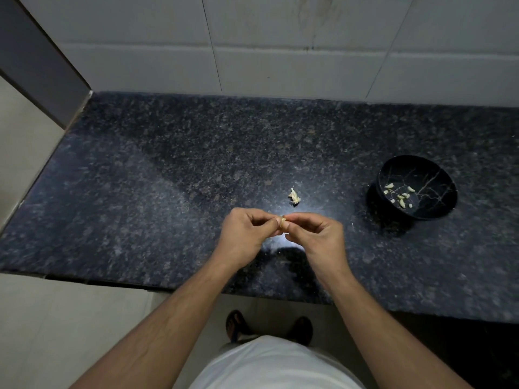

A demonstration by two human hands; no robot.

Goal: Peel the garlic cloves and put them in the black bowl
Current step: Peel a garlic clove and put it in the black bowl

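Speckled dark granite counter (140, 192) below white wall tiles (280, 37).

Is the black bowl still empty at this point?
No, the black bowl already holds several peeled garlic cloves, while both hands pinch another clove over the counter.

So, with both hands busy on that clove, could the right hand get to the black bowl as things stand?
Probably yes. The black bowl sits open on the counter to the right hand's own side, with bare counter between. It would first have to leave the clove to the left hand.
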